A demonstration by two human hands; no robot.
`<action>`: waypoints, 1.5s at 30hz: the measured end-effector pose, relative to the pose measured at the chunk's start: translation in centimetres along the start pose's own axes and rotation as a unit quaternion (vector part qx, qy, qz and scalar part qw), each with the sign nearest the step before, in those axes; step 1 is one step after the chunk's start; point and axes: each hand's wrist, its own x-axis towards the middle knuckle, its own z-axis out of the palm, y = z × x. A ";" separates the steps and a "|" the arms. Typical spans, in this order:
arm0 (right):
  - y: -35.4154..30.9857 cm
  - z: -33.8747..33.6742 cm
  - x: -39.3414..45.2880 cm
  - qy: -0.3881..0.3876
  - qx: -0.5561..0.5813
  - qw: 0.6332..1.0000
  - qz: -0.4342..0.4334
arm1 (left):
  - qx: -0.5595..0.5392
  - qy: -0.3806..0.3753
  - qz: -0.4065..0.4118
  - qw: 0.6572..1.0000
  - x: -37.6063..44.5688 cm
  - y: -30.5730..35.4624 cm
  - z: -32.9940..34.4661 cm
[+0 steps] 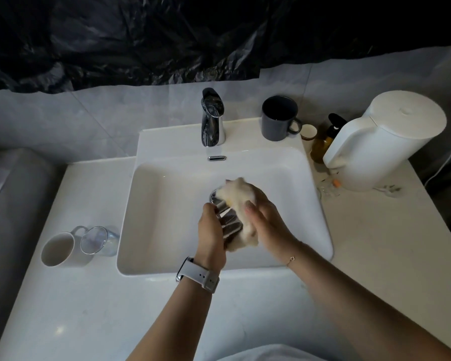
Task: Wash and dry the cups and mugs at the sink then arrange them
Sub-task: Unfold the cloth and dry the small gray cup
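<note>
Over the white sink (167, 267) my left hand (210, 230) grips a dark striped cup (231, 220), held tilted. My right hand (264, 217) holds a cream cloth (238, 196) wrapped against the cup's right side and top. Much of the cup is hidden by the cloth and my fingers. A white mug (59, 248) and a clear glass (97, 241) stand on the counter left of the sink. A dark grey mug (279, 118) stands on the sink's back ledge, right of the faucet (212, 118).
A white kettle (385, 139) stands at the right on the counter, with an amber pump bottle (324, 139) and a small jar (308, 132) beside it. Small scraps lie on the counter near the kettle's base. Black plastic sheeting covers the wall behind.
</note>
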 end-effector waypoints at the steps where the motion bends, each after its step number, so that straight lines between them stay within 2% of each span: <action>1: -0.2 -0.2 0.4 -0.021 -0.034 0.999 -0.024 | 0.020 -0.001 0.019 1.000 0.1 -0.1 0.0; 3: -0.3 -0.2 1.1 -0.018 -0.076 0.996 -0.046 | 0.041 -0.006 0.062 0.997 0.1 -0.3 -0.2; 5: -0.5 -0.1 1.7 0.000 -0.075 0.997 -0.020 | 0.059 0.011 0.112 0.992 -0.3 -0.3 -0.3; 8: -1.4 0.4 2.6 0.030 0.057 0.984 0.166 | 0.134 0.059 0.241 0.959 -0.9 -0.2 -0.3; 10: -0.8 0.9 3.1 0.025 0.224 0.923 0.313 | 0.210 0.069 0.341 0.914 -0.9 -0.7 -0.9; 11: -0.6 1.1 3.1 0.021 0.287 0.888 0.359 | 0.253 0.066 0.387 0.884 -0.9 -0.8 -1.2; 13: -0.2 1.3 3.1 0.037 0.360 0.847 0.390 | 0.313 0.047 0.446 0.837 -0.2 -1.0 -1.7; 14: -0.3 1.4 3.0 0.037 0.369 0.845 0.386 | 0.314 0.042 0.449 0.835 -0.1 -1.0 -1.7; 15: -0.3 1.6 2.8 0.045 0.344 0.864 0.365 | 0.300 0.045 0.424 0.853 0.0 -1.0 -1.7; 17: -1.0 2.3 2.0 0.097 0.208 0.936 0.266 | 0.221 0.054 0.295 0.928 0.3 -0.6 -1.3; 18: -1.1 2.6 1.5 0.128 0.104 0.970 0.177 | 0.169 0.037 0.212 0.962 0.4 -0.1 -1.1; 19: -0.7 2.9 1.1 0.145 -0.011 0.987 0.067 | 0.126 0.006 0.130 0.983 0.5 0.5 -1.1; 21: 0.7 2.8 0.6 0.115 -0.166 0.971 -0.127 | 0.088 -0.075 -0.003 0.993 0.2 1.6 -1.4; 22: 1.4 2.5 0.7 0.087 -0.207 0.957 -0.186 | 0.070 -0.106 -0.044 0.991 -0.2 2.1 -1.5; 24: 1.8 1.7 0.9 0.057 -0.215 0.947 -0.231 | 0.053 -0.109 -0.072 0.990 -0.6 2.1 -1.5; 25: 1.6 1.6 0.9 0.058 -0.189 0.957 -0.213 | 0.058 -0.092 -0.050 0.993 -0.7 1.8 -1.5; 26: 0.9 1.8 0.9 0.070 -0.139 0.975 -0.157 | 0.079 -0.064 -0.002 0.995 -0.8 1.4 -1.4; 27: 0.1 2.1 0.9 0.088 -0.065 0.992 -0.063 | 0.118 -0.025 0.069 0.990 -0.9 1.1 -1.4; 28: -0.9 2.5 1.1 0.105 0.046 0.992 0.054 | 0.177 0.015 0.158 0.971 -0.9 0.8 -1.4; 29: -1.7 2.7 1.3 0.111 0.176 0.963 0.172 | 0.253 0.050 0.253 0.933 -1.0 0.7 -1.5; 31: -2.5 2.3 1.8 0.062 0.382 0.846 0.367 | 0.368 0.057 0.408 0.834 -1.3 0.8 -2.0; 32: -2.8 1.9 2.1 0.031 0.430 0.798 0.420 | 0.397 0.035 0.449 0.800 -1.2 0.8 -2.2; 33: -2.9 1.8 2.3 0.019 0.443 0.776 0.449 | 0.407 0.013 0.463 0.788 -1.0 0.7 -2.4; 34: -3.2 1.9 2.4 0.025 0.444 0.767 0.462 | 0.400 -0.004 0.456 0.795 -0.5 0.5 -2.6; 36: -2.7 2.5 2.6 0.084 0.391 0.795 0.455 | 0.345 -0.006 0.396 0.851 0.1 0.3 -2.7; 38: -1.8 3.3 2.3 0.156 0.247 0.890 0.350 | 0.239 0.003 0.263 0.935 0.3 0.7 -2.0; 39: -1.3 3.5 2.0 0.183 0.141 0.939 0.256 | 0.174 -0.010 0.175 0.969 0.3 1.2 -1.5; 40: -0.9 3.5 1.8 0.190 0.032 0.970 0.148 | 0.117 -0.032 0.095 0.988 0.2 1.7 -1.1; 42: -0.2 2.9 1.7 0.166 -0.121 0.978 -0.021 | 0.053 -0.070 -0.009 0.996 0.2 2.5 -1.1; 45: 0.3 1.8 1.9 0.093 -0.175 0.973 -0.121 | -0.035 -0.089 -0.103 0.990 0.1 2.5 -1.3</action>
